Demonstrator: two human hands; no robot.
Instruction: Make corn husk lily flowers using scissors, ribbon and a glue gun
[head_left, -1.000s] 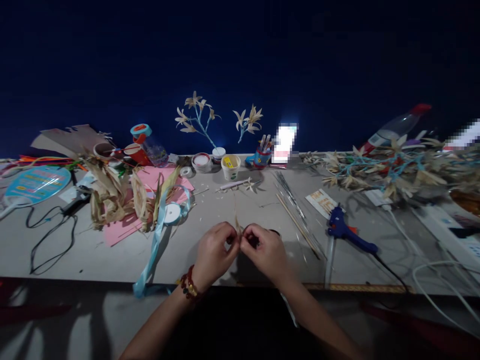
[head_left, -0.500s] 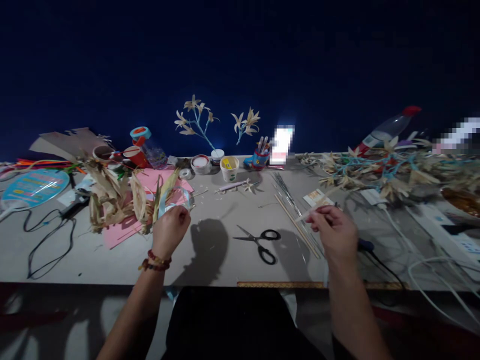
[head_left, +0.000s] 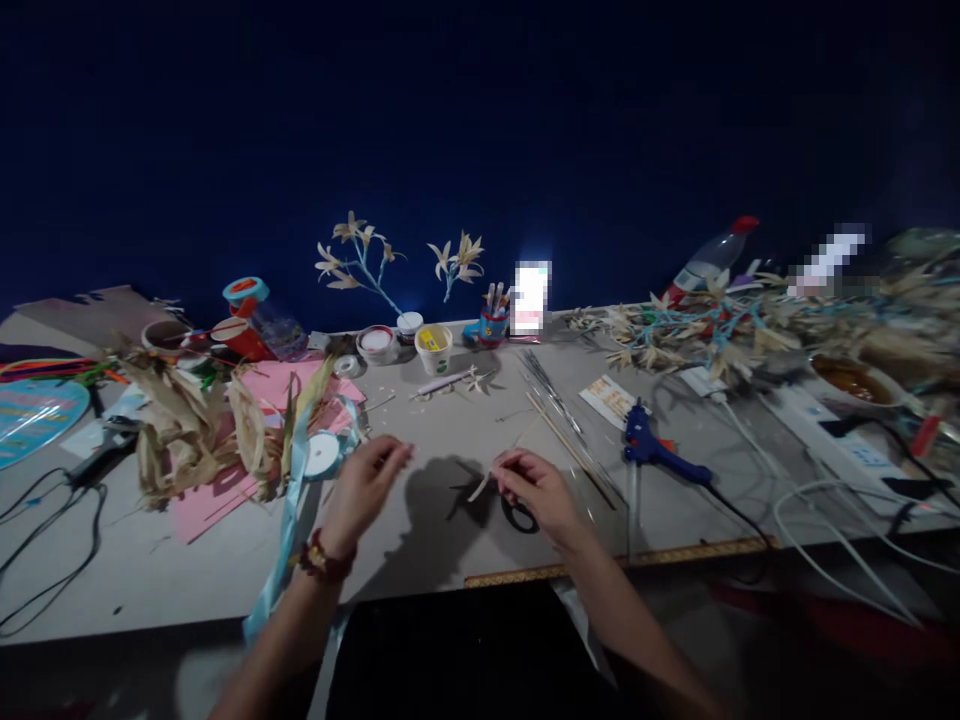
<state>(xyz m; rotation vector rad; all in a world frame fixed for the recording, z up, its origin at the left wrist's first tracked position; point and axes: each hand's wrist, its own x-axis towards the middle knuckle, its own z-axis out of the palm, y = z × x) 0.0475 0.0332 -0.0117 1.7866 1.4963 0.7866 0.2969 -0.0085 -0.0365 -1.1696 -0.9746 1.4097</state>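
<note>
My right hand [head_left: 536, 495] is closed in a pinch on a thin pale strip [head_left: 480, 487], held over the middle of the table. Below it lies a pair of black-handled scissors [head_left: 519, 516], partly covered by the hand. My left hand [head_left: 367, 490] is closed, thumb and fingertips together, apart from the right; anything between them is too small to make out. Beside the left wrist lie a light-blue ribbon [head_left: 289, 530] and its white spool [head_left: 321, 455]. Dried corn husks [head_left: 176, 425] lie further left on pink paper [head_left: 214, 510].
A blue glue gun [head_left: 660, 450] lies right of thin sticks [head_left: 570, 448] and wires. Husk flowers on blue stems [head_left: 367, 270] stand at the back near small tubs [head_left: 433, 350]. A white power strip [head_left: 840, 440] with cables lies right. A ruler [head_left: 517, 575] lies along the front edge.
My right hand has moved left with the pale strip, from beside the sticks to over the scissors. My left hand has moved slightly right and down. The view has turned right, showing the glue gun.
</note>
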